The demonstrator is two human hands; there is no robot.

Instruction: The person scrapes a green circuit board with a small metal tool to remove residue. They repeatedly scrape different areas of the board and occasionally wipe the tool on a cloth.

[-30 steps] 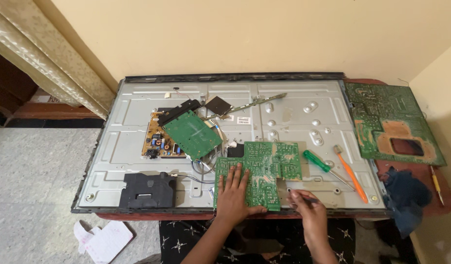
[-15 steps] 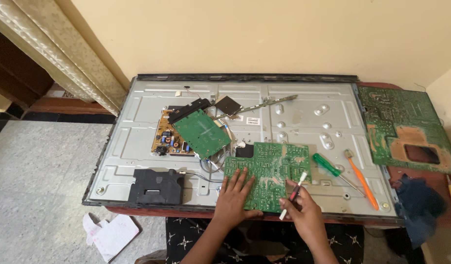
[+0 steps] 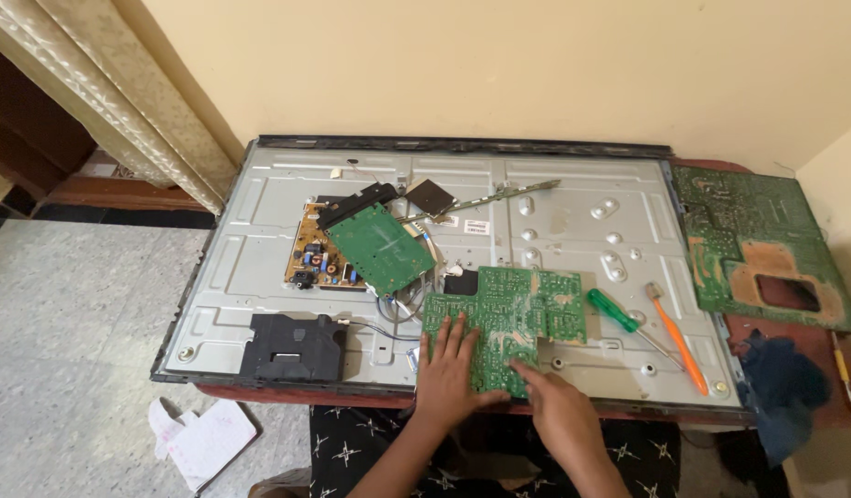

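White stick seen earlier in right hand (image 3: 556, 417) no longer visible; fingers now pressed on green circuit board (image 3: 504, 318). Left hand (image 3: 448, 369) spread flat on board, nothing gripped. Board lying on metal panel (image 3: 259, 267), near edge. Judged light, stiff, fragile; best held by edges. Underside hidden; right fingertips hard to make out.

A small white rectangular label (image 3: 476, 226) sits on the grey metal back panel (image 3: 582, 198) of a flat screen lying face down — near its middle, just right of the tilted green board (image 3: 381, 247) — no packages or signs.
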